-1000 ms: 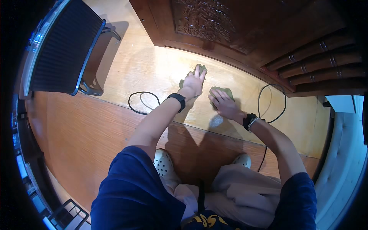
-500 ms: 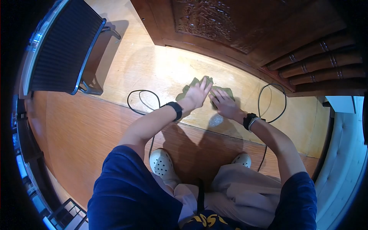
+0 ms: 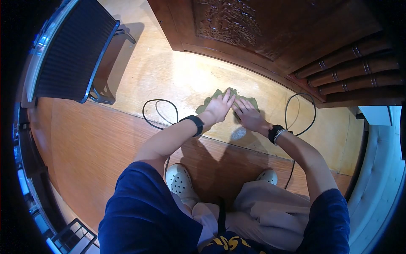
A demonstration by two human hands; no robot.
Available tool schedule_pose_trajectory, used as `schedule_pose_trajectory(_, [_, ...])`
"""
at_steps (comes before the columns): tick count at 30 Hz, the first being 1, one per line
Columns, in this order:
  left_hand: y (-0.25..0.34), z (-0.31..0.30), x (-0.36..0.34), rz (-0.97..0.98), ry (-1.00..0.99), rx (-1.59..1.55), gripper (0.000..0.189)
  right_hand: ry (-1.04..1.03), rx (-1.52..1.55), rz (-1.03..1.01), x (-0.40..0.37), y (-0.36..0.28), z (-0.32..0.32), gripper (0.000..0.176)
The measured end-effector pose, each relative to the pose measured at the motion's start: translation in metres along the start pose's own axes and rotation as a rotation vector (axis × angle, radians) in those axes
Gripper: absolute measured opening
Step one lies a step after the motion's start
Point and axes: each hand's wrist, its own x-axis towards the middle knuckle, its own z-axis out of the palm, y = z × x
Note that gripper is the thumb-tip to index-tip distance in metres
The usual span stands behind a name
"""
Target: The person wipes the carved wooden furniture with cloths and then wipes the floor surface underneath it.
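Just then the left hand (image 3: 220, 108) had slid back beside the right hand (image 3: 248, 115), both open flat, pressing the spread green cloth (image 3: 211, 98) against the floor's (image 3: 169, 76) far edge.

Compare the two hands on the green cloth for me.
The left hand wears a black wristband; the right hand wears a black band plus a pale bracelet. The left hand points up-right in the picture, the right hand up-left. Both lie flat on the green cloth.
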Motion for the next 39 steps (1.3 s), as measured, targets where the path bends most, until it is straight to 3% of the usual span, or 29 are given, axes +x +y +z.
schedule_pose_trajectory(14, [0.0, 0.004, 0.002, -0.005, 0.012, 0.013, 0.09, -0.008, -0.021, -0.003, 0.0, -0.002, -0.005, 0.058])
schedule_pose_trajectory(16, [0.0, 0.005, 0.003, -0.007, 0.014, 0.014, 0.091, 0.03, -0.018, -0.013, 0.0, 0.001, 0.001, 0.073])
schedule_pose_trajectory(23, [0.0, 0.0, 0.0, -0.005, -0.004, 0.015, 0.091, 0.035, -0.02, -0.013, -0.001, 0.002, 0.003, 0.072])
schedule_pose_trajectory(25, [0.0, 0.002, 0.001, -0.005, -0.007, 0.018, 0.091, 0.014, -0.029, -0.008, -0.001, 0.0, -0.002, 0.053])
schedule_pose_trajectory(39, [-0.001, 0.003, 0.0, 0.003, 0.021, 0.013, 0.089, 0.038, -0.018, -0.023, -0.001, 0.0, -0.002, 0.068])
